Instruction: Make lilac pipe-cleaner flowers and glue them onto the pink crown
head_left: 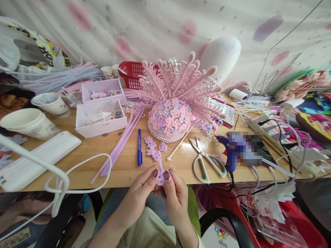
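Note:
Both of my hands meet at the table's front edge. Between the thumbs and fingertips of my left hand (144, 186) and my right hand (176, 193) is a purple pipe cleaner (160, 177), bent into loops, with a straight end pointing up. Just beyond it lie several small purple pipe-cleaner flowers (152, 151). To their left is a blue marker (139, 148); on the right a thin stick (178, 144) and scissors (204, 160) with their blades apart. Behind stands a pink headdress (170, 117), its dome covered in small flowers, edged with pearls and topped by feathery plumes.
Purple pipe cleaners (121, 141) lie left of the marker, near two bead boxes (100, 120). A white cable (85, 158) loops over the left edge. A blue glue gun (230, 151) rests at right. A red basket (131, 74) and paper cups (28, 120) stand farther back.

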`<state>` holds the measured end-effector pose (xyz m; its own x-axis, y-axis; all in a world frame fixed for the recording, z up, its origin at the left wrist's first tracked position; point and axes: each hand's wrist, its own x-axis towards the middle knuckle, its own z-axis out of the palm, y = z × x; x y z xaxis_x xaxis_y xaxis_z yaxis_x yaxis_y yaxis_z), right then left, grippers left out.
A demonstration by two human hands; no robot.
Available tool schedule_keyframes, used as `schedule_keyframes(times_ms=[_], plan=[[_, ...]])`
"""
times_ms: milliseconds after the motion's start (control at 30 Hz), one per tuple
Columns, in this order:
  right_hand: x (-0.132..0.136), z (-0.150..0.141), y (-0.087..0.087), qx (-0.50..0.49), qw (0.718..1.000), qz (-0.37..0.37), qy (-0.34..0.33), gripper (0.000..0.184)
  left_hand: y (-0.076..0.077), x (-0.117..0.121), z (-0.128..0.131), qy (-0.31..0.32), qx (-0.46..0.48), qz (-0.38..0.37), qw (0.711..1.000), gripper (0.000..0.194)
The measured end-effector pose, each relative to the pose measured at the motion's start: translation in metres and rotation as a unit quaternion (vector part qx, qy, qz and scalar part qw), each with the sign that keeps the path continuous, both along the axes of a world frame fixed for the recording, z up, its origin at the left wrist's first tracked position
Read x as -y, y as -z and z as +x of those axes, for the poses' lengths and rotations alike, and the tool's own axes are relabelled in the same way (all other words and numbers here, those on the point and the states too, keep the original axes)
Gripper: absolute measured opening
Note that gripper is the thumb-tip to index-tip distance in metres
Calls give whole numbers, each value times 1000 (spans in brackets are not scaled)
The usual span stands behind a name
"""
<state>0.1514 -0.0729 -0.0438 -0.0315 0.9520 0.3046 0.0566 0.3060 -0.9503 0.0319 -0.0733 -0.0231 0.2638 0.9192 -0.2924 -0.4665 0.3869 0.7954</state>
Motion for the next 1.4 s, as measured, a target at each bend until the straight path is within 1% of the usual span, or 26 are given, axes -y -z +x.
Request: schedule_keyframes(times_ms=[100,200,300,367,467,533,567,633,667,733,800,867,967,1033,1100,1200,1233,1300,1367,1400], plan=[[-2,1,-2,14,1000,-18,-3,39,-1,-3,1,-1,15,-6,1000,39],[-5,1,-3,5,999,-45,-20,42,-1,-3,2,-22,20,-13,999,38],[-7,1,-2,1,997,-64,-34,42,0,1,6,-59,-25,27,998,32],[-7,1,-2,25,999,-42,-16,39,2,4,9,-92,-55,68,992,26],[-5,5,-3,74,997,31,0,32,5,5,9,-144,-85,116,979,19],[-2,11,-6,99,993,60,-19,30,7,4,5,-165,-115,157,967,14],[-1,15,-7,105,992,57,-29,30,7,3,1,-169,-129,180,960,12],[0,23,-11,93,995,27,-37,29,9,2,-7,-158,-138,209,955,13],[0,26,-13,73,997,11,-39,27,10,2,-11,-143,-132,210,958,13],[-2,31,-18,32,998,-6,-60,23,11,3,-18,-97,-108,185,972,15],[-6,32,-22,17,995,10,-99,18,10,4,-21,-57,-82,153,983,18],[-9,30,-26,25,993,39,-109,17,7,5,-20,-48,-41,130,989,20],[-8,23,-28,34,994,73,-77,15,2,5,-12,-53,50,106,992,23],[-4,17,-27,30,995,75,-57,15,0,4,-7,-48,79,105,990,21],[-2,12,-25,3,999,45,-29,20,-2,2,-6,-44,62,120,990,20],[-3,10,-23,-88,995,-27,26,24,-6,3,-10,-24,10,140,990,26],[-5,12,-23,-118,991,-38,45,24,-7,4,-12,-13,-6,144,989,28],[-8,15,-22,-141,987,-30,73,21,-10,5,-14,-8,-36,152,988,29],[-9,18,-22,-96,992,8,83,16,-12,6,-12,-46,-42,143,988,25],[-8,18,-21,-61,994,37,84,14,-13,6,-10,-74,-33,123,989,23]])
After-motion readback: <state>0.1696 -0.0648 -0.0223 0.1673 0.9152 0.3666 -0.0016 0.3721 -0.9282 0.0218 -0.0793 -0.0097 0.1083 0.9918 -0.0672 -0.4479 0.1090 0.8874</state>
